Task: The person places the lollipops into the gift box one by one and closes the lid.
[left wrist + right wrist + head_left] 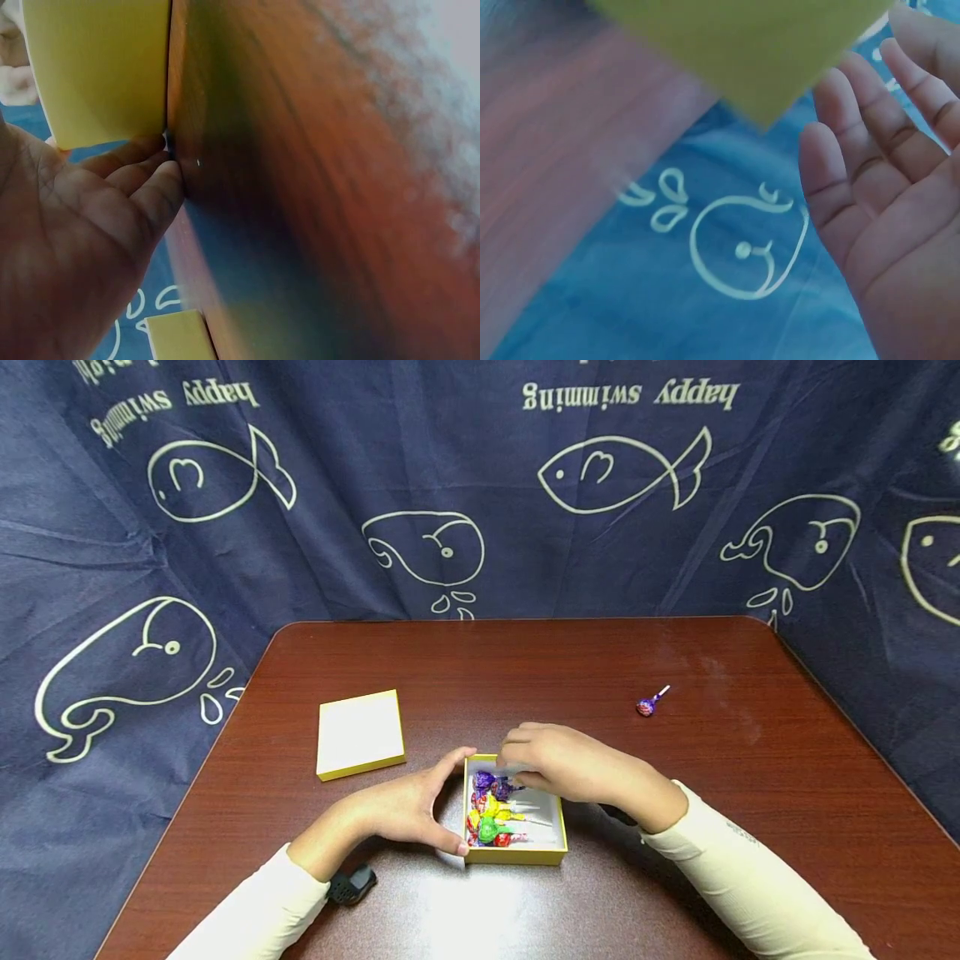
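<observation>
A shallow yellow box (517, 857) with a white inside stands near the table's front. Several wrapped lollipops, purple, yellow, green and red, lie in it, heads toward the left side, such as a green lollipop (489, 830). My left hand (405, 806) holds the box's left side, thumb at the near corner and fingers at the far corner. Over the far right part of the box hovers my right hand (570, 764), close to a purple lollipop (504, 790). Its fingers (825, 157) are loosely bent in the right wrist view, with nothing visible in them.
A yellow-edged white box lid (360, 731) lies to the left, beyond my left hand. One purple lollipop (645, 707) lies apart on the table at the right. Behind the brown table (480, 668) hangs a dark blue curtain (495, 460) with white fish drawings.
</observation>
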The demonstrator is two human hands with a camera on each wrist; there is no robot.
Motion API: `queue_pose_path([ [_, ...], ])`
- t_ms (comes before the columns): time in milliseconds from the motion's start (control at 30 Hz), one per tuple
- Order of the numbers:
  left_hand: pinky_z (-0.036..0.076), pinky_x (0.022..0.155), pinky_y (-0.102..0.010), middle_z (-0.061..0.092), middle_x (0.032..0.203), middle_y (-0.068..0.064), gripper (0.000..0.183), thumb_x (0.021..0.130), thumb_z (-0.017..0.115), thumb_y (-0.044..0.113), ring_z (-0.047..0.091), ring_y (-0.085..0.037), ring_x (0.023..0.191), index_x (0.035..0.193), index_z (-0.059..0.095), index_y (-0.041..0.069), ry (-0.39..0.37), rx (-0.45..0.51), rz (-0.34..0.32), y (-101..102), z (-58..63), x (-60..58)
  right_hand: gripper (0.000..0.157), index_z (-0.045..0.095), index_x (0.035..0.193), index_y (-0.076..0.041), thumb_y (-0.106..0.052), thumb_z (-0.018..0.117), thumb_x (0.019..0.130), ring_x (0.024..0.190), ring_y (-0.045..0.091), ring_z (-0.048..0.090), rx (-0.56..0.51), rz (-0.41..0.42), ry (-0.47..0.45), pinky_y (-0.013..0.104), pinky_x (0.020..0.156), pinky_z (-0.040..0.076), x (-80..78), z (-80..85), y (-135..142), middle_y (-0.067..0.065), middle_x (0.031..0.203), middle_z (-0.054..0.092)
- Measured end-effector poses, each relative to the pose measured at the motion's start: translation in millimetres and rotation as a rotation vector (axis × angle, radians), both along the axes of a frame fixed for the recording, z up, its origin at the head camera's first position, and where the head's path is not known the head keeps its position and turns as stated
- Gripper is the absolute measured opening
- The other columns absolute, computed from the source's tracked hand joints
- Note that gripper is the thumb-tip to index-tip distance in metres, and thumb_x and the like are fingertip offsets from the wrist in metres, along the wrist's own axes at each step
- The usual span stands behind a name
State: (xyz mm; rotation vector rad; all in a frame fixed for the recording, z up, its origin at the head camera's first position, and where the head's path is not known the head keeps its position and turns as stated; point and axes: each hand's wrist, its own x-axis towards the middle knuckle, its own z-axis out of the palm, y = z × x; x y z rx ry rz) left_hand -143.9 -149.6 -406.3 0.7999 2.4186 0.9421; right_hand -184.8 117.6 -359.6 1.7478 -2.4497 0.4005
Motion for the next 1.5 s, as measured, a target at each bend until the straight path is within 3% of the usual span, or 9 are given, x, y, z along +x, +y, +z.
queue_pose_path([
  [200, 0.032, 0.111, -0.043, 0.041, 0.149, -0.011, 0.121, 0.067, 0.088, 0.051, 0.044, -0.022, 0.132, 0.157, 0.012, 0.022, 0.007, 0.000, 0.005, 0, -0.8, -0.1, 0.021, 0.069, 0.100, -0.012, 0.000, 0.075, 0.083, 0.096, 0.016, 0.060, -0.065, -0.093, -0.022, 0.036, 0.084, 0.050, -20.9, -0.7, 25, 0.000, 0.100, 0.066],
  [500, 0.030, 0.113, -0.043, 0.037, 0.153, -0.011, 0.122, 0.067, 0.087, 0.052, 0.041, -0.022, 0.134, 0.158, 0.010, 0.022, 0.003, -0.014, 0.001, -1, -1.1, 0.2, 0.019, 0.068, 0.100, -0.003, 0.003, 0.075, 0.083, 0.097, 0.027, 0.063, -0.136, -0.301, -0.023, 0.045, 0.087, 0.049, -59.7, -18.1, 76, 0.007, 0.099, 0.066],
  [733, 0.030, 0.113, -0.044, 0.039, 0.151, -0.012, 0.122, 0.067, 0.087, 0.052, 0.040, -0.023, 0.135, 0.158, 0.011, 0.021, -0.004, 0.001, -0.002, -1, -1.4, -0.8, 0.019, 0.068, 0.102, -0.001, 0.004, 0.073, 0.084, 0.100, 0.031, 0.063, -0.152, -0.425, -0.114, 0.049, 0.087, 0.048, -73.0, -22.3, 111, 0.011, 0.101, 0.067],
  [967, 0.030, 0.113, -0.042, 0.038, 0.152, -0.009, 0.122, 0.067, 0.087, 0.052, 0.039, -0.020, 0.135, 0.158, 0.011, 0.023, 0.001, -0.013, 0.002, -2, -0.7, 0.2, 0.021, 0.067, 0.101, 0.000, 0.007, 0.074, 0.082, 0.097, 0.034, 0.063, -0.172, -0.527, -0.142, 0.050, 0.084, 0.047, -85.6, -29.5, 149, 0.015, 0.101, 0.068],
  [1200, 0.029, 0.113, -0.041, 0.036, 0.153, -0.009, 0.121, 0.067, 0.087, 0.051, 0.038, -0.019, 0.136, 0.158, 0.011, 0.024, 0.010, -0.018, 0.002, -2, -0.8, -0.3, 0.022, 0.067, 0.102, 0.000, 0.005, 0.074, 0.081, 0.094, 0.033, 0.062, -0.121, -0.575, -0.206, 0.050, 0.082, 0.047, -92.7, -37.7, 171, 0.015, 0.100, 0.067],
  [1500, 0.031, 0.112, -0.042, 0.038, 0.151, -0.010, 0.122, 0.067, 0.087, 0.051, 0.041, -0.021, 0.133, 0.158, 0.011, 0.024, 0.005, -0.019, 0.000, -1, -0.6, -1.0, 0.020, 0.068, 0.099, -0.001, 0.004, 0.073, 0.081, 0.093, 0.032, 0.062, -0.060, -0.564, -0.196, 0.051, 0.083, 0.047, -93.3, -40.8, 177, 0.011, 0.096, 0.067],
])
